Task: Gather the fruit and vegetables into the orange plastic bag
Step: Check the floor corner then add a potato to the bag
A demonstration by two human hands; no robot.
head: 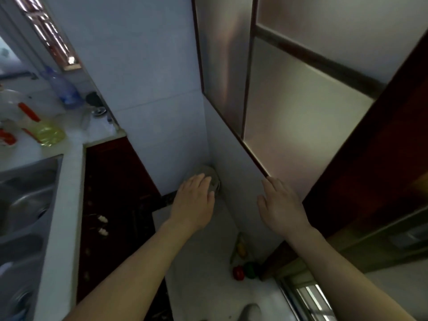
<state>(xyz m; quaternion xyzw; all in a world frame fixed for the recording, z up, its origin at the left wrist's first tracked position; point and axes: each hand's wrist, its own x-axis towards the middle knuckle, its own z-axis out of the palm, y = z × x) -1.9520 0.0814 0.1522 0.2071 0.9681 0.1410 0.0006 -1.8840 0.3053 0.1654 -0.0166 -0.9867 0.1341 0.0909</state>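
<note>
On the white counter point(203, 274) below me lie a red pepper point(238, 272), a green pepper point(250, 269) beside it, and a yellow-orange fruit point(241, 247) next to a thin green vegetable point(234, 252). My left hand point(193, 201) reaches forward to the corner, its fingers resting on a round clear container point(212, 176). My right hand point(281, 203) is held flat with spread fingers against the white wall, under the cupboard's edge. No orange bag is in view.
A frosted-glass wall cupboard point(289, 100) hangs over the counter at right. At left are a steel sink point(25, 195), a counter with a yellow oil bottle point(44, 128) and a blue bottle point(63, 88). A dark hob point(115, 228) lies between the counters.
</note>
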